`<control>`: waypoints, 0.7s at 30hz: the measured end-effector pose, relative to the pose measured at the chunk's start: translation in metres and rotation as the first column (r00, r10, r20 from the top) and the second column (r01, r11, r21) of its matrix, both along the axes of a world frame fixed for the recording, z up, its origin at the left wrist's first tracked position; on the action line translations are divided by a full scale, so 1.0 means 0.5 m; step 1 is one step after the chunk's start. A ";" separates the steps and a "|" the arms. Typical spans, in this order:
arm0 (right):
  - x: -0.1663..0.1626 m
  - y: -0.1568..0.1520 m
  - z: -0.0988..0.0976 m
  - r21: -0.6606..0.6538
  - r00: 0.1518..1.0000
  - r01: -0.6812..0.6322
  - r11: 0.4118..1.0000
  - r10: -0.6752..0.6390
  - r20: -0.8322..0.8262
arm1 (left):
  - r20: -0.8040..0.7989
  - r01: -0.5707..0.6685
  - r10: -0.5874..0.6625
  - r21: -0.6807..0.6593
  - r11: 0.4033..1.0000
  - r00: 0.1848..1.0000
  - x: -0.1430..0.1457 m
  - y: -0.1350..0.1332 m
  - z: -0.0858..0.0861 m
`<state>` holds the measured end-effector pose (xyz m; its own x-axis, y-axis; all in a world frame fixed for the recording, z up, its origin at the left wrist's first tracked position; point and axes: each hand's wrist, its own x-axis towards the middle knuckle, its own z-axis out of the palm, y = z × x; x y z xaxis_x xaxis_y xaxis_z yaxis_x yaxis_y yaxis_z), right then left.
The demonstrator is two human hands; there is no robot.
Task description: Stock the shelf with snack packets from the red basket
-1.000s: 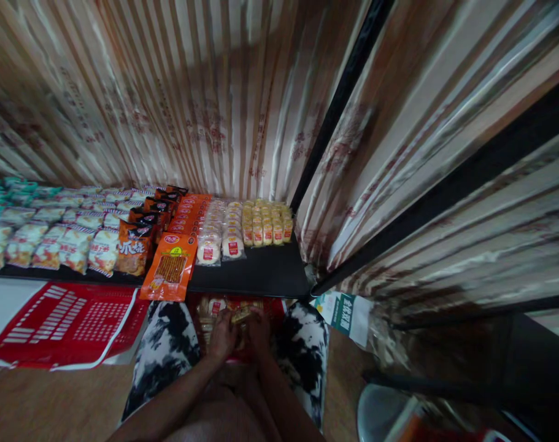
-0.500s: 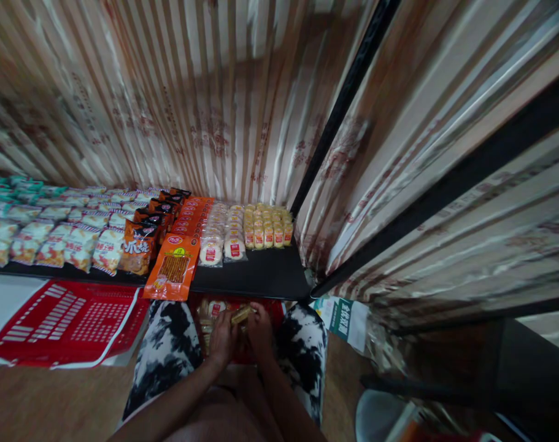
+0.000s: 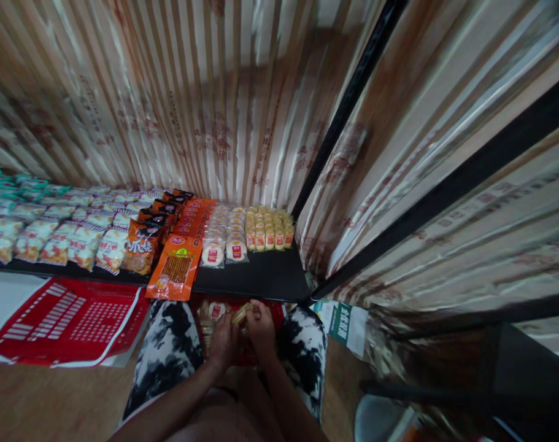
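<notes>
Both my hands are together low in the view, between my knees in black-and-white patterned trousers. My left hand (image 3: 223, 339) and my right hand (image 3: 262, 325) are closed on a small yellowish snack pack (image 3: 241, 314). They hold it over a red basket (image 3: 275, 315) with several round snack packs (image 3: 216, 309) in it. Just beyond stands a black shelf (image 3: 261, 277) with rows of yellow packs (image 3: 267, 229), round white-and-red packs (image 3: 224, 236), orange packs (image 3: 175, 267) and other bags.
Flattened red baskets (image 3: 67, 319) lie on the wooden floor at the left. Striped wallpaper walls close in behind and to the right, with black shelf rails (image 3: 348, 104). A green-and-white carton (image 3: 346, 319) and a grey stool (image 3: 375, 417) sit at the right.
My hands have lifted the yellowish pack slightly up and toward the shelf. The view has tilted a little; the shelf goods have not moved.
</notes>
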<state>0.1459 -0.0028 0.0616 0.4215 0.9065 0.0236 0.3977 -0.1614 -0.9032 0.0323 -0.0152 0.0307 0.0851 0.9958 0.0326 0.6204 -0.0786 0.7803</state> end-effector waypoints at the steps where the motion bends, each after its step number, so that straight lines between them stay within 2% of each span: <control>1: 0.001 0.001 0.000 0.007 1.000 -0.001 1.000 0.001 -0.005 | 0.010 0.000 0.000 -0.011 1.000 1.000 0.000 0.000 0.002; 14: 0.012 0.011 0.009 0.041 0.987 -0.053 0.998 0.059 -0.150 | 0.073 -0.009 0.020 -0.145 0.989 0.997 0.005 -0.001 0.033; 21: 0.016 0.020 -0.003 0.085 0.974 -0.037 0.996 0.055 -0.222 | 0.070 -0.033 0.041 -0.110 0.993 0.997 0.009 0.000 0.017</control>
<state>0.1539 0.0073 0.0603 0.3821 0.9241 0.0063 0.1896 -0.0718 -0.9792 0.0366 -0.0150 0.0393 0.0494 0.9962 -0.0715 0.5631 0.0313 0.8258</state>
